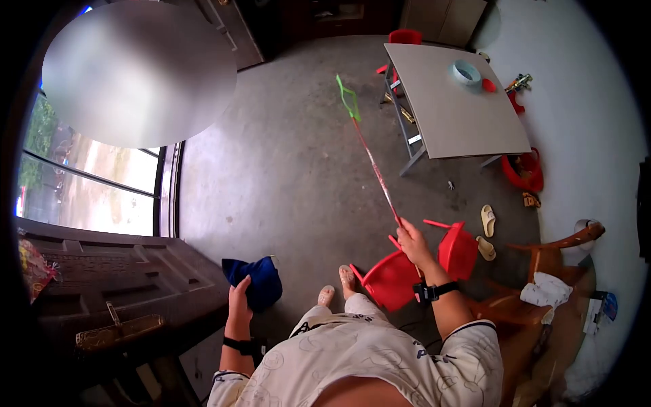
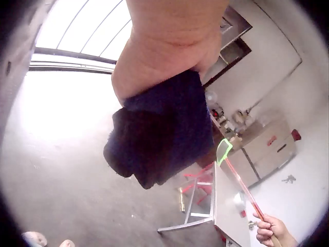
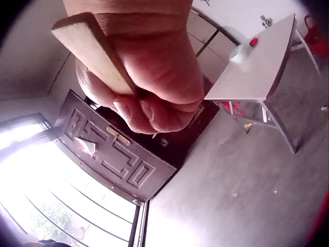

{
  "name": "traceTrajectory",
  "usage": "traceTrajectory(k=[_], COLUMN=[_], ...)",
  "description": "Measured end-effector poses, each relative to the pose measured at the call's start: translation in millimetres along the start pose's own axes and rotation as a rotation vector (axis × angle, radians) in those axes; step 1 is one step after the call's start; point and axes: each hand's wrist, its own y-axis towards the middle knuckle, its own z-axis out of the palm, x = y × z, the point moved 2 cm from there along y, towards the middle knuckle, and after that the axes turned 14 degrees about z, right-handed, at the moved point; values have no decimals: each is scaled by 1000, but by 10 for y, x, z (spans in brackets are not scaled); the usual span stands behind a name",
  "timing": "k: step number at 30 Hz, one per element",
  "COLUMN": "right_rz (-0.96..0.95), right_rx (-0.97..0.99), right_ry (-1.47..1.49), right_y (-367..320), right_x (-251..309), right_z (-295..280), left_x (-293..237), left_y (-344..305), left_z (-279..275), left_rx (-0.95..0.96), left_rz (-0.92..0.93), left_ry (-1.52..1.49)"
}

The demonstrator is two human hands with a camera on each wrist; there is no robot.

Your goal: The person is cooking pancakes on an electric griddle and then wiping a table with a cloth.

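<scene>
My right hand (image 1: 412,243) grips the handle of a long fly swatter (image 1: 371,161) with a red-and-white shaft and a green-framed head. The head points away over the floor. In the right wrist view, curled fingers (image 3: 149,116) wrap the swatter's flat wooden handle end (image 3: 95,54), which sticks out past the palm. At my left side, the left hand (image 1: 239,297) holds a folded dark blue cloth (image 1: 263,283). From the left wrist, the cloth (image 2: 164,128) hangs below the hand, its lower edge bunched and uneven; most of the fingers are hidden by it.
A grey table (image 1: 454,102) with a pale blue bowl (image 1: 466,72) stands ahead right. Red plastic chairs (image 1: 393,278) are close by my right leg, with slippers (image 1: 487,220) and wooden furniture (image 1: 542,264) beyond. A dark carved door (image 1: 122,285) is on the left.
</scene>
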Motion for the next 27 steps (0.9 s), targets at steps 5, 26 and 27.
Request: traceTrajectory(k=[5, 26, 27], right_rz=[20, 728, 810], right_rx=[-130, -1768, -1675], right_ry=[32, -122, -50], right_y=[-733, -4507, -4594], right_x=[-4, -1819, -1945], right_z=[-43, -594, -628], left_x=[72, 163, 240], left_y=[126, -29, -55], left_z=[-75, 903, 1012], left_rx=[146, 875, 876], left_rz=[-66, -246, -241], left_ry=[15, 234, 232])
